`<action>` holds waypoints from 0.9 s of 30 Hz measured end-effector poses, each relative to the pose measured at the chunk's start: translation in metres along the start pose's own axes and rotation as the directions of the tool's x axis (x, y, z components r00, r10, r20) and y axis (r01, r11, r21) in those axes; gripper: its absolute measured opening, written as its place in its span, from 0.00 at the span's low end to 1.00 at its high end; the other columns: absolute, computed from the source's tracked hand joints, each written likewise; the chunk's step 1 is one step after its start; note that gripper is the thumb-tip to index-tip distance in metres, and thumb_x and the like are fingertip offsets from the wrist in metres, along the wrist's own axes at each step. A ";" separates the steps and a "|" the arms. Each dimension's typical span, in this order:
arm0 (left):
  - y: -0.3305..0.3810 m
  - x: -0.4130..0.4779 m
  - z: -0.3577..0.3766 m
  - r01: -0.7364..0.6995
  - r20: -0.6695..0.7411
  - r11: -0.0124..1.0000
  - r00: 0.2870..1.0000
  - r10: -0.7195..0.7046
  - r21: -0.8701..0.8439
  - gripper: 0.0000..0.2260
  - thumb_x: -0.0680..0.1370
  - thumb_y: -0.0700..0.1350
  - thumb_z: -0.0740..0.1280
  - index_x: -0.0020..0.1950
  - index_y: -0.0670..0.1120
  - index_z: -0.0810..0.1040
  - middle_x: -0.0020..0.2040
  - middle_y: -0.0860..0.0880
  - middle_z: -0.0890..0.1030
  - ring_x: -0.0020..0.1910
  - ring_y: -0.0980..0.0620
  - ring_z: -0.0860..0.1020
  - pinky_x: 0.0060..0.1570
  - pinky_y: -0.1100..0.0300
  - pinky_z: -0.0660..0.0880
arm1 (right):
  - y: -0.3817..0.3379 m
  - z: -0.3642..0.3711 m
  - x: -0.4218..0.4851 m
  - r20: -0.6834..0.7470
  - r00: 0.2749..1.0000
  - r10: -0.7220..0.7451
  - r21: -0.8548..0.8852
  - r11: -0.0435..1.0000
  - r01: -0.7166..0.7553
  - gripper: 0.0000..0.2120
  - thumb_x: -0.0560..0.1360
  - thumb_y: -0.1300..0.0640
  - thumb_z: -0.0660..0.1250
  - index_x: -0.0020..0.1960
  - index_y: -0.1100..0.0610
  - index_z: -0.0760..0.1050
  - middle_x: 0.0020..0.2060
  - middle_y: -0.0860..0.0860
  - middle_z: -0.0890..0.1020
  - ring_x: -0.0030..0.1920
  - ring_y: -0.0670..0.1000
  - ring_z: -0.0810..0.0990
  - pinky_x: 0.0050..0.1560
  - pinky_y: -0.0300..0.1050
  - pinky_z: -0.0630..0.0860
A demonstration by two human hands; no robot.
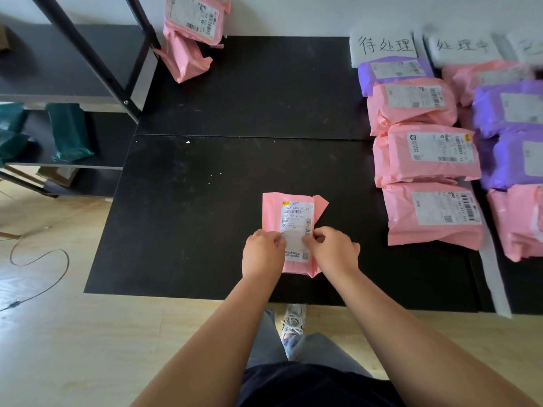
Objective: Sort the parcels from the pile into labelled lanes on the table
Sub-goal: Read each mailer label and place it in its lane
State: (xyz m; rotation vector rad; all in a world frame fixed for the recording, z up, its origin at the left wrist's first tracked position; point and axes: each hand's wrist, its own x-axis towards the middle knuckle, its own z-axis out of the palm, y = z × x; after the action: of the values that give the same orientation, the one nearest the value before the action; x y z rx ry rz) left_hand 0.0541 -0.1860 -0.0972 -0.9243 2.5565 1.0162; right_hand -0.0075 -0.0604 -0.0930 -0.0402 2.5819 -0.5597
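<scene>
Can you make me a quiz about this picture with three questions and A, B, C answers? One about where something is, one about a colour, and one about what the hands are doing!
1. Where is the pink parcel with the white label?
A. on a chair
B. at the near part of the black table
C. in a bucket

2. What colour is the lane parcel closest to the left handwritten sign?
A. green
B. yellow
C. purple

3. What are the left hand and right hand doing?
A. both hold the pink parcel
B. both lie flat
C. both wave in the air

Answers:
1 B, it sits at the table's near half, right in front of the person.
2 C, its wrapper is purple, while the three parcels after it in that lane are pink.
3 A, each hand's fingers pinch one side of the parcel.
</scene>
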 end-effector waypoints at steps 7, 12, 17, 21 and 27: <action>0.003 -0.008 0.001 -0.006 0.062 0.999 0.998 0.009 -0.044 0.12 0.82 0.46 0.61 0.57 0.46 0.84 0.55 0.47 0.81 0.49 0.49 0.80 0.39 0.61 0.76 | -0.002 -0.005 0.005 -0.033 0.999 0.043 0.160 0.986 -0.037 0.05 0.79 0.50 0.68 0.53 0.48 0.79 0.49 0.44 0.83 0.52 0.49 0.81 0.60 0.51 0.71; 0.010 -0.010 -0.015 0.059 -0.031 0.973 0.997 -0.067 -0.223 0.12 0.81 0.46 0.64 0.64 0.50 0.80 0.59 0.53 0.80 0.49 0.57 0.76 0.41 0.67 0.68 | -0.004 -0.022 0.005 -0.010 1.000 0.012 0.268 0.963 -0.009 0.02 0.78 0.52 0.69 0.50 0.46 0.78 0.44 0.41 0.79 0.50 0.48 0.80 0.58 0.55 0.78; 0.023 -0.006 -0.040 0.096 -0.219 0.898 0.954 -0.207 -0.429 0.10 0.76 0.47 0.70 0.58 0.50 0.79 0.53 0.53 0.80 0.49 0.55 0.79 0.44 0.63 0.71 | -0.012 -0.052 -0.006 0.004 1.000 -0.012 0.506 0.862 0.008 0.03 0.80 0.55 0.67 0.49 0.53 0.79 0.48 0.46 0.83 0.52 0.49 0.81 0.47 0.48 0.83; 0.042 -0.010 -0.058 0.056 -0.236 0.875 0.953 -0.192 -0.481 0.06 0.76 0.50 0.72 0.48 0.52 0.77 0.42 0.57 0.79 0.40 0.59 0.78 0.35 0.65 0.71 | -0.021 -0.074 -0.017 0.004 0.999 -0.037 0.628 0.778 0.026 0.04 0.80 0.56 0.66 0.49 0.54 0.79 0.49 0.48 0.84 0.52 0.49 0.82 0.42 0.42 0.79; 0.056 -0.014 -0.074 -0.113 -0.388 0.916 0.920 -0.049 -0.385 0.05 0.77 0.50 0.71 0.46 0.50 0.82 0.43 0.54 0.81 0.46 0.51 0.79 0.47 0.52 0.78 | -0.030 -0.094 -0.024 -0.056 0.991 -0.124 0.651 0.748 0.130 0.10 0.79 0.57 0.68 0.60 0.51 0.79 0.52 0.48 0.84 0.53 0.49 0.82 0.51 0.50 0.83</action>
State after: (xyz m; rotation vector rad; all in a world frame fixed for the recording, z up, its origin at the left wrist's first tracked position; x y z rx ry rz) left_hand 0.0306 -0.1986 -0.0073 -1.3110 2.7318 1.5482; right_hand -0.0330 -0.0491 0.0043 0.0250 2.2532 -1.4916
